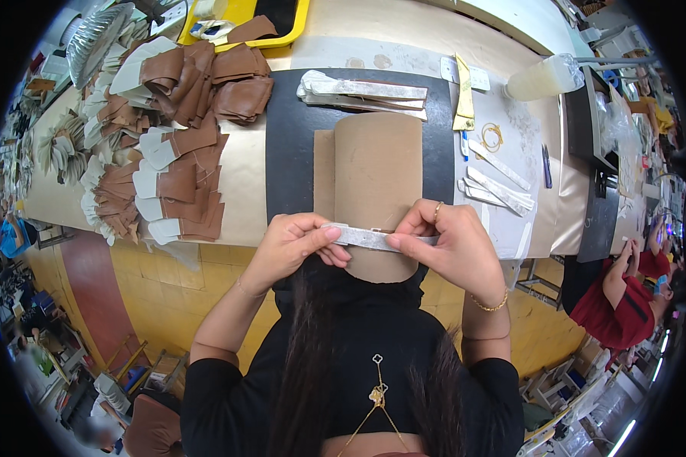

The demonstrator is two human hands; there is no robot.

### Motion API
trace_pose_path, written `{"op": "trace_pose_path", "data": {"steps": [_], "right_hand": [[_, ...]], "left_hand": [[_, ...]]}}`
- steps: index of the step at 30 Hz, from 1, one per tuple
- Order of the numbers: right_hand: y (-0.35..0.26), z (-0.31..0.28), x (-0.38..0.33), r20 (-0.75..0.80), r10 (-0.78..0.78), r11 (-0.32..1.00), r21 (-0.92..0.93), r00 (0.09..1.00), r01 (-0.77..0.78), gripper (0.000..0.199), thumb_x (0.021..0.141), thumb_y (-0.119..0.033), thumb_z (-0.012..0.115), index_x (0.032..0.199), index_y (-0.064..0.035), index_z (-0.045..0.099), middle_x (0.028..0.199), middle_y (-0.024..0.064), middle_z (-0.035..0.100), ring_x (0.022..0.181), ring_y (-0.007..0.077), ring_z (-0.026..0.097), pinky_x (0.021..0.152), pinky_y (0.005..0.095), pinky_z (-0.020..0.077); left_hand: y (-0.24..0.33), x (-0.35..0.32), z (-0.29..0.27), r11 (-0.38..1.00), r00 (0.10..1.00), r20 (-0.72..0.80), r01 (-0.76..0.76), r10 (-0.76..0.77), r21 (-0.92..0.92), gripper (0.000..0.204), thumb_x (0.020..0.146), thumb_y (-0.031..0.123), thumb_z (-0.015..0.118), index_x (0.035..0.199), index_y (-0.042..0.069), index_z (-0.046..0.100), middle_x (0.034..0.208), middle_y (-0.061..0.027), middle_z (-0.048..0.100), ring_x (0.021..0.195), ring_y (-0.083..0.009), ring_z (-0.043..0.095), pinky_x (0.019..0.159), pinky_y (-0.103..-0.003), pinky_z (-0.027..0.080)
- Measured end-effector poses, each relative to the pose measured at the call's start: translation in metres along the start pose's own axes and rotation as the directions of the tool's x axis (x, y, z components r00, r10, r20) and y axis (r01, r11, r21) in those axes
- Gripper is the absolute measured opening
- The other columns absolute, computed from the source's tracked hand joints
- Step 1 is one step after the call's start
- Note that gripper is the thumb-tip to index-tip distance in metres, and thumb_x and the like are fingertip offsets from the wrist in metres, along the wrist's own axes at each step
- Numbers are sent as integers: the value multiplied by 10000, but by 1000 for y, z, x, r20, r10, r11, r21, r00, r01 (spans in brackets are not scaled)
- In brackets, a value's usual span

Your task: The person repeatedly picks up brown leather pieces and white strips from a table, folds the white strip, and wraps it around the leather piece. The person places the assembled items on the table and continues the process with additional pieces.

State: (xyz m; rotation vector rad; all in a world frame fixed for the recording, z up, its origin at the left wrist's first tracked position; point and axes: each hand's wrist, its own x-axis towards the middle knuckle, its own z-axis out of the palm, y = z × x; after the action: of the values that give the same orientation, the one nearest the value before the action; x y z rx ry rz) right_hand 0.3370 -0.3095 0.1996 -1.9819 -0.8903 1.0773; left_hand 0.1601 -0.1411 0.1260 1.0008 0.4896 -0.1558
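Note:
A narrow white-grey strip (360,236) stretches between my two hands across the near part of a brown curved board (377,167). My left hand (297,242) pinches the strip's left part between thumb and fingers. At its right part, my right hand (446,242) presses thumb and fingertips together on the strip. The board bends over the table's near edge, with its lower end hanging toward me. Beneath it lies a black mat (290,145). Just beyond the board rests a stack of similar strips (366,91).
Piles of brown leather pieces (179,183) with white ends cover the left side, below a yellow tray (297,34). To the right are loose strips (499,186), a yellow tool (463,95), a dark pen (546,166) and a plastic bottle (545,78). Another person (613,301) sits far right.

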Motion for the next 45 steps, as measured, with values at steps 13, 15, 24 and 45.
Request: {"op": "trace_pose_path", "data": {"steps": [13,15,24,45], "right_hand": [[3,2,1,-56,-27,999,-26,998,25,203,784,-159,750,761,1,627,666,68,656,623,125,641,596,236,490],[4,3,0,-89,-45,998,-41,995,41,210,778,-162,754,756,0,623,653,70,646,602,131,631,577,243,480],[22,2,-3,-150,56,990,-119,987,-74,334,722,-240,812,696,-20,562,572,46,563,495,101,501,493,252,398],[104,-5,-4,204,95,658,721,974,-216,246,822,-226,750,820,-15,625,729,8,615,656,55,556,609,193,467]], "left_hand": [[-9,14,-2,997,999,-46,0,3,72,189,953,135,554,906,-38,615,699,-99,635,613,-143,626,578,-247,527],[-9,15,-2,996,999,-51,3,1,85,212,950,165,572,914,-36,625,695,-68,629,619,-110,609,585,-227,512],[-10,18,-5,976,996,-45,-70,80,204,201,931,156,604,883,-35,645,791,-30,577,676,-74,587,612,-205,497],[-24,25,-24,992,996,-23,-79,81,97,166,900,85,591,844,-61,646,963,-83,514,774,-188,628,726,-287,563]]}}
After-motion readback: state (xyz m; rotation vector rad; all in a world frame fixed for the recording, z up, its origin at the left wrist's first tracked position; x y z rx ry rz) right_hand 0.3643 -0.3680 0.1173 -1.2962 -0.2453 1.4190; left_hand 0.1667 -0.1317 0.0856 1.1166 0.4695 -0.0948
